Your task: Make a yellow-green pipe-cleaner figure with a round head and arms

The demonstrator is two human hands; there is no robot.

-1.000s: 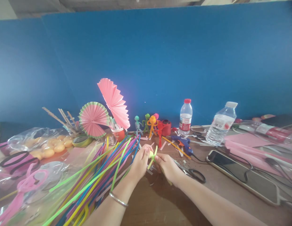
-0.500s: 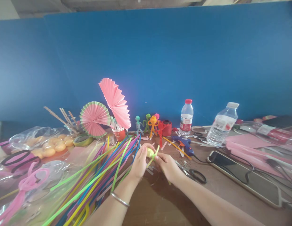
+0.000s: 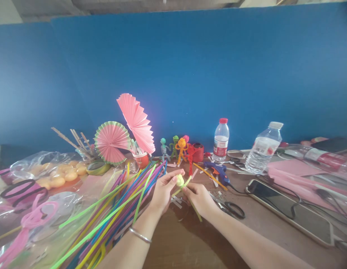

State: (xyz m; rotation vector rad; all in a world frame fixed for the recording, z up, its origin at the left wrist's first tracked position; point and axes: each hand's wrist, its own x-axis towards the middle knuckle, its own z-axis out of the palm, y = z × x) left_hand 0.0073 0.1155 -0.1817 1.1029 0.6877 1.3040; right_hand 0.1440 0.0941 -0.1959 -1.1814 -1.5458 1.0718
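Observation:
Between my two hands is a yellow-green pipe cleaner figure (image 3: 180, 181), with a coiled round head and loose ends sticking out. My left hand (image 3: 163, 190) pinches the head between thumb and fingers. Just below it, my right hand (image 3: 200, 198) grips the stems, and one end hangs down under the palm. Beyond my hands stand several finished pipe cleaner figures, among them an orange one (image 3: 181, 149), a red one (image 3: 191, 155) and a light blue one (image 3: 163, 148). A bundle of coloured pipe cleaners (image 3: 117, 209) lies beside my left forearm.
Right of my hands lie black-handled scissors (image 3: 234, 210), a blue glue gun (image 3: 216, 172) and a phone (image 3: 291, 213) with cables. Two water bottles (image 3: 221, 140) (image 3: 264, 147) stand behind. Pink paper fans (image 3: 111, 142) and plastic bags (image 3: 47, 168) are at the left, before a blue panel (image 3: 173, 74).
My left hand has turned and shifted slightly left, so the coiled head shows more clearly. The loose end by my right hand now leans further right.

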